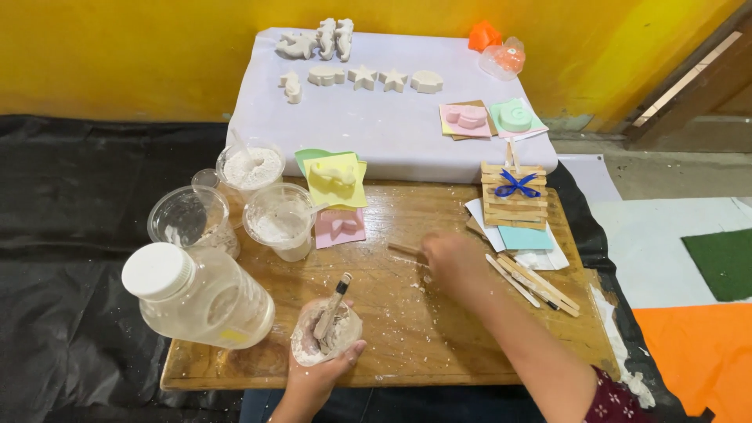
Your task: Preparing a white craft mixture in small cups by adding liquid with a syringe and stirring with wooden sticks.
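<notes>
My left hand [319, 368] grips a small plaster-smeared cup [326, 337] at the near edge of the wooden board [407, 329]; a wooden stick [333, 305] stands in the cup. My right hand [453, 262] rests on the middle of the board, fingers closed on a flat wooden stick [405, 249] that points left. White plaster crumbs lie scattered around both hands.
A large clear jar with a white lid [196, 294] stands left of the cup. Three plastic cups [278, 222] with white powder stand behind it. Coloured moulds [337, 180], loose sticks [533, 280], a stick raft with a blue bow [515, 196] and white plaster figures [360, 77] lie beyond.
</notes>
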